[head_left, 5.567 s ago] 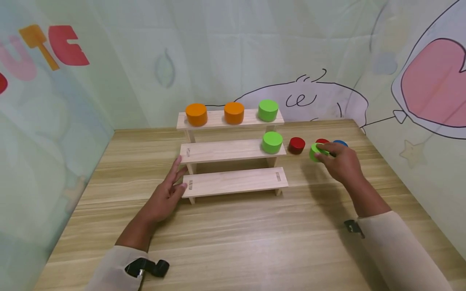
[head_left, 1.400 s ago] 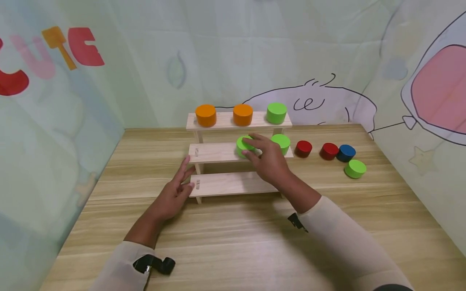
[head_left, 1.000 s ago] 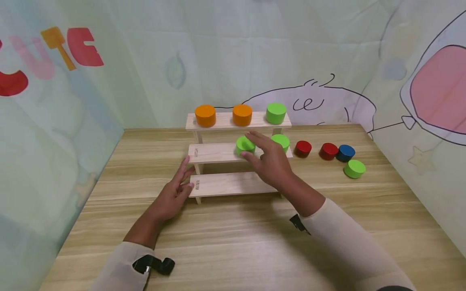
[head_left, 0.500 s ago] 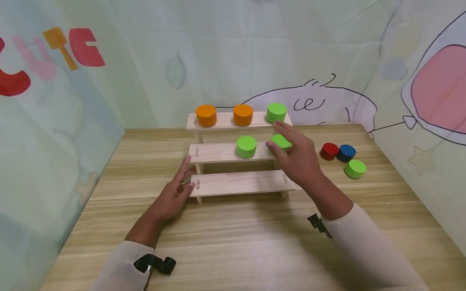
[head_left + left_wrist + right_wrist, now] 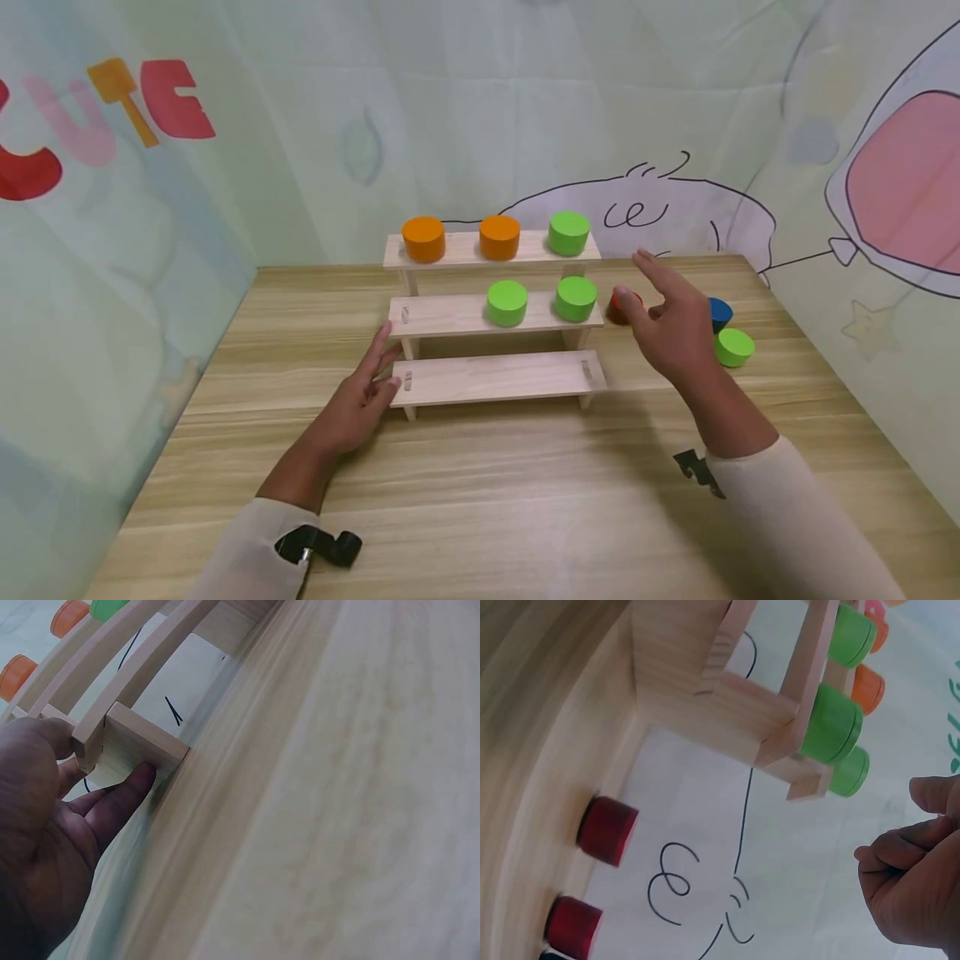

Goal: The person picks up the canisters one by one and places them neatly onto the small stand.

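A three-tier wooden stand (image 5: 480,379) has two orange cylinder blocks (image 5: 423,240) and a green one (image 5: 568,234) on its top tier. The middle tier bears two green cylinder blocks (image 5: 507,304). My left hand (image 5: 350,412) touches the stand's left end, fingers stretched along it; in the left wrist view, fingertips (image 5: 142,778) rest against the side panel. My right hand (image 5: 675,329) hovers over the table right of the stand, holding nothing, thumb and fingers apart. Behind it a red cylinder block (image 5: 617,314) is partly covered; the other red block (image 5: 574,928) shows in the right wrist view.
A blue cylinder block (image 5: 721,313) and a green cylinder block (image 5: 735,347) lie on the wood-grain table (image 5: 480,500) beyond my right hand. A printed cloth backdrop (image 5: 300,125) stands behind the table and along its sides.
A second green block now sits on the middle tier, placed there by my right hand. That hand has let go and moved right over the red blocks. My left hand stays put.
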{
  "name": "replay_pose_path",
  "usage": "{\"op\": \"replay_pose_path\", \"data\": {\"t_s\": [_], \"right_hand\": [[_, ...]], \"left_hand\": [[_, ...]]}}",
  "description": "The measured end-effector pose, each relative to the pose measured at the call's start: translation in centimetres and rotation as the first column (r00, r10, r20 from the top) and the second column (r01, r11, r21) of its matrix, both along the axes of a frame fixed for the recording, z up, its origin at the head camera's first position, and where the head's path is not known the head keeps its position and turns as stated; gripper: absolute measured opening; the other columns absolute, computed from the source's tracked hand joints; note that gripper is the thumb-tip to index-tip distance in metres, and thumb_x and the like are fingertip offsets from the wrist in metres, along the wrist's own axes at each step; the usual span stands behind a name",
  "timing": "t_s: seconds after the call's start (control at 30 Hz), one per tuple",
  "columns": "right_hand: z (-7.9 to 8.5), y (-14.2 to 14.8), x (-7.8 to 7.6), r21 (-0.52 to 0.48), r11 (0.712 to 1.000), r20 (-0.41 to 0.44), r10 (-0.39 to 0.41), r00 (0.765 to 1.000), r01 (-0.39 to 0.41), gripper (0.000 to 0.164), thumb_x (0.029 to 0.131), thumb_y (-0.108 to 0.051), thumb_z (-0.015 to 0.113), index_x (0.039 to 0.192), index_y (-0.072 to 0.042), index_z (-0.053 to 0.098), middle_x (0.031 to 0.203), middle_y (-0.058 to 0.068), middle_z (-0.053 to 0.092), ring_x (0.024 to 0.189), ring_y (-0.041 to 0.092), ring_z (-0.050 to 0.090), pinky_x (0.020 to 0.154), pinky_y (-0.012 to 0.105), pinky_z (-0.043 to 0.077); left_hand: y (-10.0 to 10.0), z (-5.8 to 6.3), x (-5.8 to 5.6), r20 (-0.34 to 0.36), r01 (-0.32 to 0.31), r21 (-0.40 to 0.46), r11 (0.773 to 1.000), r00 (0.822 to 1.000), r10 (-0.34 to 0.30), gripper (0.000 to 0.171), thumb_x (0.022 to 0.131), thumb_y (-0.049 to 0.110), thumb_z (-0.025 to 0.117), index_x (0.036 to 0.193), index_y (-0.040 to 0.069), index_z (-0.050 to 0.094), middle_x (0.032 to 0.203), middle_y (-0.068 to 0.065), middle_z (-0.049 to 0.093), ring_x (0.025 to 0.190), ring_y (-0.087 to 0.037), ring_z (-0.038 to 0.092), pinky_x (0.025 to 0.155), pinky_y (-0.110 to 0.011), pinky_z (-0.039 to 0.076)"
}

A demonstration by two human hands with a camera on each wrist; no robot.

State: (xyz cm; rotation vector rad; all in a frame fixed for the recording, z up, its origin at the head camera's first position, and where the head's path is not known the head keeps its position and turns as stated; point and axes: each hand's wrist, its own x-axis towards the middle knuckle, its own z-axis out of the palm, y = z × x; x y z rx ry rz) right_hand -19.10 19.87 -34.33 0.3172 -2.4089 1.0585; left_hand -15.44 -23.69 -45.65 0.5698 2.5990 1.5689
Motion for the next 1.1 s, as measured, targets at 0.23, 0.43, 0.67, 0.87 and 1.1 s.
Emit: {"op": "replay_pose_path", "data": {"t_s": [0.23, 0.43, 0.67, 0.87, 1.1], "right_hand": [[-0.2, 2.4, 0.1, -0.028, 0.998, 0.171, -0.051, 0.984, 0.056, 0.061, 0.108, -0.025, 0.072, 0.164, -0.011, 0.052, 0.169, 0.017, 0.051, 0.150, 0.042, 0.057, 0.124, 0.059, 0.046], [-0.8, 4.6, 0.1, -0.046, 0.991, 0.280, -0.108, 0.954, 0.125, 0.064, 0.109, -0.031, 0.069, 0.167, -0.016, 0.047, 0.173, 0.016, 0.045, 0.152, 0.043, 0.051, 0.118, 0.060, 0.051], [-1.8, 7.0, -0.3, -0.078, 0.981, 0.404, -0.134, 0.905, 0.180, 0.067, 0.111, -0.036, 0.065, 0.171, -0.020, 0.040, 0.178, 0.020, 0.034, 0.165, 0.048, 0.030, 0.124, 0.071, 0.039], [-2.5, 8.3, -0.6, -0.086, 0.968, 0.427, -0.177, 0.887, 0.234, 0.068, 0.112, -0.037, 0.063, 0.172, -0.019, 0.037, 0.180, 0.018, 0.030, 0.169, 0.047, 0.021, 0.130, 0.071, 0.030], [-3.9, 10.4, -1.3, -0.079, 0.963, 0.441, -0.198, 0.875, 0.258, 0.070, 0.111, -0.036, 0.064, 0.171, -0.012, 0.037, 0.177, 0.025, 0.031, 0.168, 0.050, 0.021, 0.130, 0.071, 0.029]], "left_hand": [[0.1, 0.1, 0.0, 0.017, -0.006, -0.005, 1.000, 1.000, 0.006, 0.084, 0.118, 0.013, 0.045, 0.175, 0.045, -0.008, 0.179, -0.025, 0.027, 0.148, -0.050, 0.054, 0.115, -0.060, 0.049], [0.2, 0.1, 0.1, 0.009, -0.008, -0.010, 1.000, 1.000, 0.008, 0.082, 0.118, 0.013, 0.045, 0.176, 0.039, -0.008, 0.178, -0.027, 0.028, 0.147, -0.051, 0.055, 0.114, -0.060, 0.051], [0.2, 0.0, 0.0, 0.020, -0.015, -0.004, 1.000, 1.000, 0.015, 0.083, 0.118, 0.013, 0.045, 0.175, 0.045, -0.007, 0.179, -0.026, 0.028, 0.147, -0.050, 0.055, 0.115, -0.056, 0.050], [0.1, 0.0, -0.1, 0.025, -0.011, 0.002, 1.000, 1.000, 0.011, 0.083, 0.118, 0.014, 0.045, 0.174, 0.048, -0.007, 0.179, -0.025, 0.027, 0.148, -0.050, 0.054, 0.115, -0.053, 0.050], [0.1, -0.1, -0.2, 0.025, -0.002, 0.002, 1.000, 1.000, 0.001, 0.083, 0.118, 0.014, 0.045, 0.174, 0.047, -0.007, 0.179, -0.026, 0.026, 0.148, -0.051, 0.054, 0.114, -0.054, 0.052]]}}
